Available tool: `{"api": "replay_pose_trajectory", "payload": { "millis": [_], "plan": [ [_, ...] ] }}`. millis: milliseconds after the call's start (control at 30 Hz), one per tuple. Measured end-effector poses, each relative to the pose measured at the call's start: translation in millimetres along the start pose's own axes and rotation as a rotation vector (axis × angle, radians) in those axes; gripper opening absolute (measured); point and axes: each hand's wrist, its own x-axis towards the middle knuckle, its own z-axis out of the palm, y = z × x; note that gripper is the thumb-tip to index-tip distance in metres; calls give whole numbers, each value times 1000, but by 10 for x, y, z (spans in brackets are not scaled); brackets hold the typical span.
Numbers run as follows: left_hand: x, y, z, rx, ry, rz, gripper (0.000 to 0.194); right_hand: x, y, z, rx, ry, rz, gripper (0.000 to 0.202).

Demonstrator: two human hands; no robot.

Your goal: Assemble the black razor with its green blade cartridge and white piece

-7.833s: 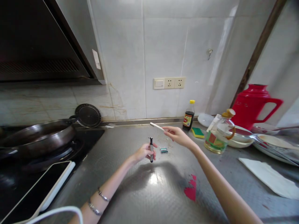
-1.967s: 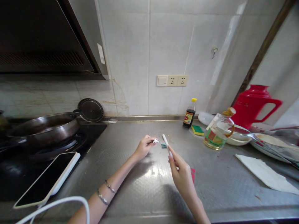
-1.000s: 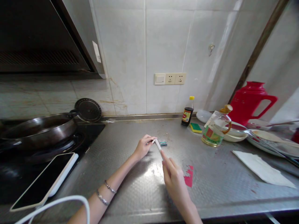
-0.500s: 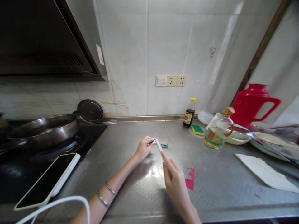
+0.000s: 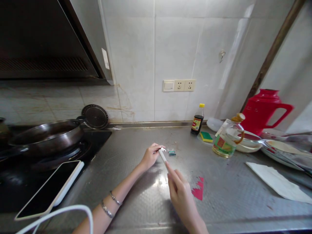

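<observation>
Left hand: the left hand [image 5: 149, 156] is over the counter, pinching a small tool with a shiny silver head [image 5: 163, 149]. The fingers hide most of it.
Right hand: the right hand [image 5: 181, 191] is pinching a thin white stick [image 5: 163, 156]. Its far tip is right at the silver head, but I cannot tell if they touch.
Middle of the counter: small green and silver pieces [image 5: 172, 152] lie flat, just to the right of the silver head. A torn pink-red patch [image 5: 200, 191] is nearer, to the right of the right hand.
Back right: a dark sauce bottle with a yellow cap [image 5: 196, 124] stands beside a green and yellow sponge [image 5: 206, 136]. Next comes a clear glass jug with a green label [image 5: 223, 143], then a big red jug with a handle [image 5: 260, 112].
Left side: a black phone with a white edge [image 5: 48, 190] lies partly on the black stove [image 5: 98, 143]. A round metal pan [image 5: 48, 136] sits there too.
</observation>
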Motion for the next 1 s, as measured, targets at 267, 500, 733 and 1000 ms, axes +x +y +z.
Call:
{"api": "replay_pose_trajectory", "payload": {
  "millis": [267, 500, 733, 1000],
  "plan": [
    [-3, -13, 4, -18, -1, 14, 22, -14, -21, -30, -23, 48, 19, 44],
    [-7, -20, 11, -33, 2, 13, 22, -17, -21, -37, -36, 69, 13, 44],
    [-19, -33, 23, -21, -10, 14, 19, 5, -10, -29, -29, 6, 3, 44],
    [-20, -16, 29, -29, -15, 25, 18, -9, -24, -75, -29, -27, 1, 43]
  ]
}}
